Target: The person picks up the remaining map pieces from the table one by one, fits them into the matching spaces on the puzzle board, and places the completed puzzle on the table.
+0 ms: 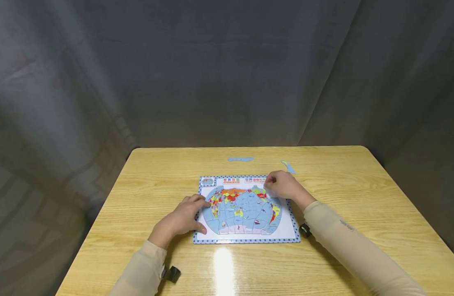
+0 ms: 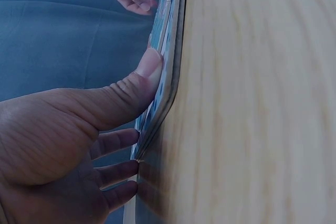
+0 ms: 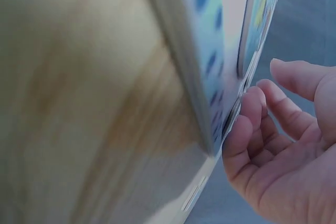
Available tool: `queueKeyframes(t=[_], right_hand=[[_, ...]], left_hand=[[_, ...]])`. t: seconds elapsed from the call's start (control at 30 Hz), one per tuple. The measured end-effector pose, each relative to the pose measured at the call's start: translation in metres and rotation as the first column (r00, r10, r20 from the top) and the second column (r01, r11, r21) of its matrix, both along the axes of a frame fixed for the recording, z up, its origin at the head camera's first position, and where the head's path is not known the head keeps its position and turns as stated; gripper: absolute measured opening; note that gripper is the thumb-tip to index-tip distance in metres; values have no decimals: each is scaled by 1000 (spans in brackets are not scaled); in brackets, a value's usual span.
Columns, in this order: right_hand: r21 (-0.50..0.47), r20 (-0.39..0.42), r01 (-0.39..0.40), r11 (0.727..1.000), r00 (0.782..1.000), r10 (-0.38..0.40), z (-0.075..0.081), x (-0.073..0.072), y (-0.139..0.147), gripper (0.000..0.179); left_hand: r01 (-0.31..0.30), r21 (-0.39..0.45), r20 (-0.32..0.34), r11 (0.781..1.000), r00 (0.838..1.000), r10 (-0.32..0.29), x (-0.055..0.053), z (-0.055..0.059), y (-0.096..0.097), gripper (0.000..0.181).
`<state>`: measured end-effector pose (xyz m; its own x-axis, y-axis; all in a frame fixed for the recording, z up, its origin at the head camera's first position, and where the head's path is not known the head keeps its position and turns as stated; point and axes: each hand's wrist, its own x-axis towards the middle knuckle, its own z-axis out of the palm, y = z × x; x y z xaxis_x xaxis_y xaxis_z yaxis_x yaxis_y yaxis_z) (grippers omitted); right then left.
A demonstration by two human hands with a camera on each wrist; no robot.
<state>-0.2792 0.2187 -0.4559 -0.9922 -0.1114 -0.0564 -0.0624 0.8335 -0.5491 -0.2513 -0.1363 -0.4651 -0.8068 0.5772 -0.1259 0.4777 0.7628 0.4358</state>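
Observation:
A world map jigsaw puzzle [image 1: 245, 209] in a white board with a blue dotted border lies flat on the table, most of its pieces fitted. My left hand [image 1: 186, 214] rests at the board's left side, thumb on the front-left corner and fingers spread along the edge. In the left wrist view, the thumb [image 2: 149, 66] lies against the border. Over the map's upper right is my right hand [image 1: 284, 185], loosely bent fingers at the surface. The right wrist view shows a gap between its thumb [image 3: 296, 74] and forefinger, with no piece visible there.
Beyond the board's top edge lies a long blue puzzle piece [image 1: 240, 159]. A blue and green puzzle piece [image 1: 288, 167] is to its right, just past my right hand. Grey curtains [image 1: 227, 82] hang behind the wooden table [image 1: 145, 181].

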Motion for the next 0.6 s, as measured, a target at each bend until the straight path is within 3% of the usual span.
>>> queueKeyframes(t=[0.6], right_hand=[[-24, 30, 121, 992, 992, -120, 3, -13, 46, 21]], left_hand=[[0, -14, -4, 1000, 1000, 0, 2, 1, 2, 77]])
